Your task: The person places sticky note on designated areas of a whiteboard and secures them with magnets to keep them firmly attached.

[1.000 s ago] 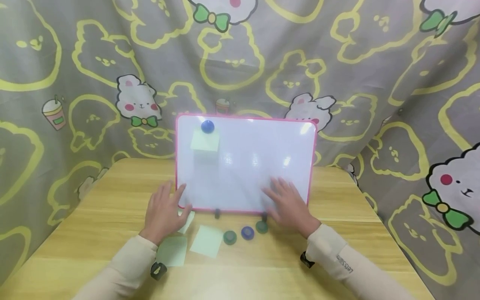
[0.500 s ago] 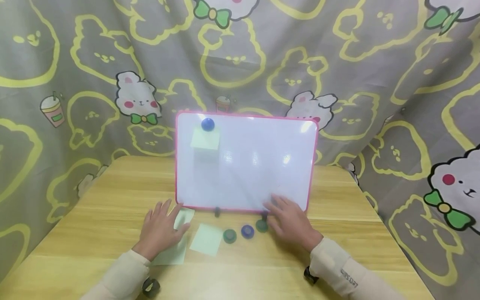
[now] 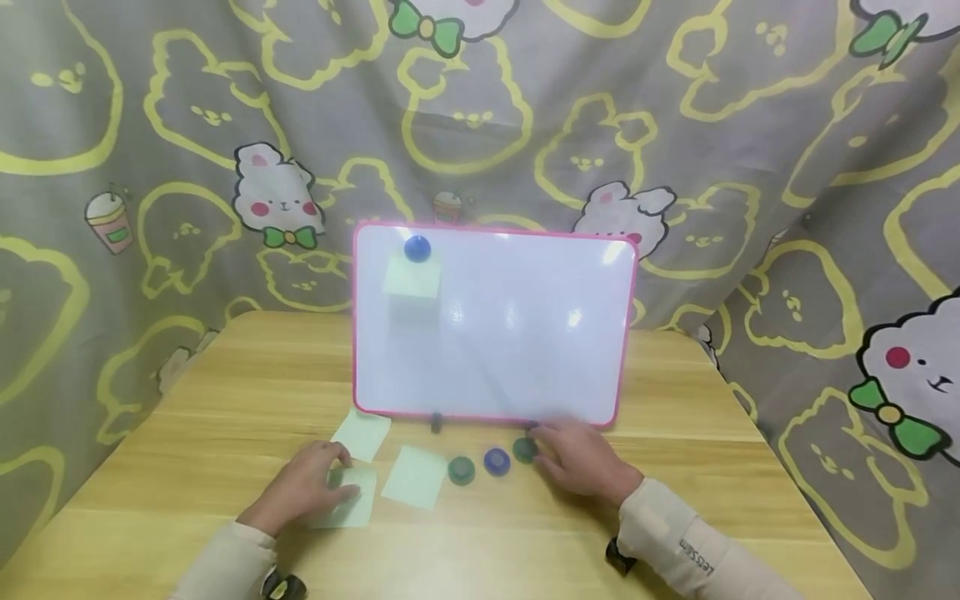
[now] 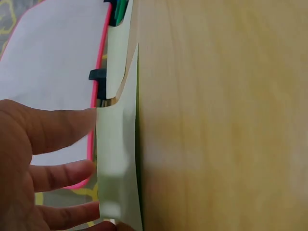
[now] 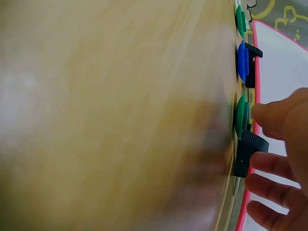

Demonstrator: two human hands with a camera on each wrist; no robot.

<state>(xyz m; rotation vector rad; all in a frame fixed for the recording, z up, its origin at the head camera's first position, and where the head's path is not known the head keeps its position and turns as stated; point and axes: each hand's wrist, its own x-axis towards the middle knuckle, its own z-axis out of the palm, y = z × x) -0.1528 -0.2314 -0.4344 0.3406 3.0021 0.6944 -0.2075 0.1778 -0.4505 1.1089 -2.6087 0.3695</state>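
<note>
My left hand point(image 3: 330, 483) lies low on the wooden table point(image 3: 225, 392), its straight fingers point(image 4: 72, 168) touching the edge of a pale green sticky note point(image 3: 352, 504) point(image 4: 118, 159). My right hand point(image 3: 547, 454) sits by the pink-framed whiteboard's point(image 3: 495, 325) lower right corner. Its thumb tip point(image 5: 262, 113) touches the rightmost green magnet point(image 3: 525, 450) point(image 5: 240, 115), and the other fingers lie past the board's black foot point(image 5: 248, 154). A blue magnet point(image 3: 497, 461) and another green magnet point(image 3: 461, 470) lie just left of it.
Two more green notes point(image 3: 362, 435) point(image 3: 415, 477) lie in front of the board. On the board's upper left a blue magnet point(image 3: 417, 247) pins a note point(image 3: 411, 277). A patterned cloth point(image 3: 675, 125) hangs behind and around the table.
Both hands came down off the whiteboard's lower edge to the table. The left drew back onto the near sticky note; the right dropped to the rightmost green magnet.
</note>
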